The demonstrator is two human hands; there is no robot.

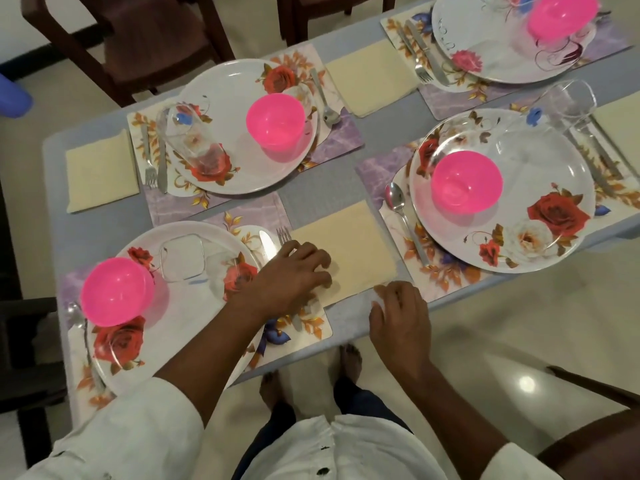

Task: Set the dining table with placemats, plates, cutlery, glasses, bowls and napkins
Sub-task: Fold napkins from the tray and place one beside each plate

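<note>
In the head view, my left hand [294,271] rests loosely curled fingers on the near napkin [346,251], beside the fork [284,235], gripping nothing, and my right hand [398,313] hovers relaxed at its corner, so I should square it flat; my wrist hides the knife's [268,244] handle.

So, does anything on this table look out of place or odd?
Yes. On three settings the glass stands on the plate, for example the far-left glass on its plate, not beside it. The near napkin also lies askew under the left hand.
</note>
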